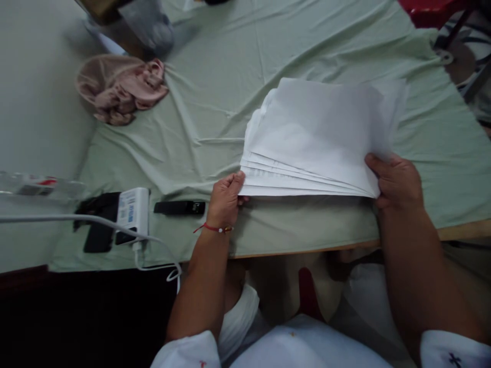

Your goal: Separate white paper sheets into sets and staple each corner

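Observation:
A stack of white paper sheets is held between my two hands above the cloth-covered table. Its sheets are fanned out at the left side, and faint print shows on some lower edges. My left hand pinches the lower left corner, thumb on top and fingers underneath. At the lower right corner, my right hand grips the stack with its thumb over the top sheet. The fingers of that hand are mostly hidden under the paper. The stack's far right edge is blurred.
A pale green cloth covers the table. To the left lie a black device, a white power adapter with a cable, and a dark phone-like slab. A crumpled pink cloth sits farther back. A red chair stands beyond the table.

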A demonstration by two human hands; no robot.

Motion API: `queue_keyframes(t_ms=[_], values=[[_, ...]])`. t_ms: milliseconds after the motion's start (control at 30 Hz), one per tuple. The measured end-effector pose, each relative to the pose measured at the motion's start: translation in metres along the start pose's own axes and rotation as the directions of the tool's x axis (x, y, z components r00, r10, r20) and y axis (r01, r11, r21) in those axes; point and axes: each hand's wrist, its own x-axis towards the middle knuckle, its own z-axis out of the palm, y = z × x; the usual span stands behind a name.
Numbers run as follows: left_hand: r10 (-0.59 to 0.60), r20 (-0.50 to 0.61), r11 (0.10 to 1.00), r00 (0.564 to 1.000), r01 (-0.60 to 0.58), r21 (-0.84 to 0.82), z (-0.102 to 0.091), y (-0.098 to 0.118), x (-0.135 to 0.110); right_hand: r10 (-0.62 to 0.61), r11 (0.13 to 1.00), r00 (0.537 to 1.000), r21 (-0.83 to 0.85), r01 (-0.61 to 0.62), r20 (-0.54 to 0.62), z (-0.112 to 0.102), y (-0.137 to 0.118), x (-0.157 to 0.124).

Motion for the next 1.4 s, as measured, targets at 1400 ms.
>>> queue_keyframes(t_ms=[1400], values=[[0.408,-0.068,0.909,0.911,-0.412,-0.069,-0.018,0.036,-0.016,-0.434,0.900,0.885,0.130,0.417,0.170,-0.012,-0.012,-0.018]])
